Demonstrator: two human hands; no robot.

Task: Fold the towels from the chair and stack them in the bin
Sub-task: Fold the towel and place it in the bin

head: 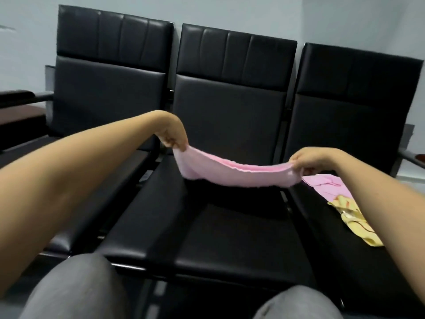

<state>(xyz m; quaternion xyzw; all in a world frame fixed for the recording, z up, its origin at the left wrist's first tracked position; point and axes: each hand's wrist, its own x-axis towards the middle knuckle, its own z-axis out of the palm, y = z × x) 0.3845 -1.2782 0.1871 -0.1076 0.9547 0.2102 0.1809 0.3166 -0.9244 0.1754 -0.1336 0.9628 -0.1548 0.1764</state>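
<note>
Fingers of the left hand [173, 138] pinch one end of the pink towel [230, 174], and the right hand [308, 161] pinches the other. The doubled cloth sags just above the middle seat [207, 238], probably so its edges can be matched. Its long axis runs left to right, dipping rightward. Another pink towel [326, 183] and a yellow towel [351, 217] lie on the next seat.

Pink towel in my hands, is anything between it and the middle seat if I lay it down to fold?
Nothing visible does. The pink towel hangs between the left hand and right hand above the middle seat. A second pink towel and a yellow towel lie on the right seat.
</note>
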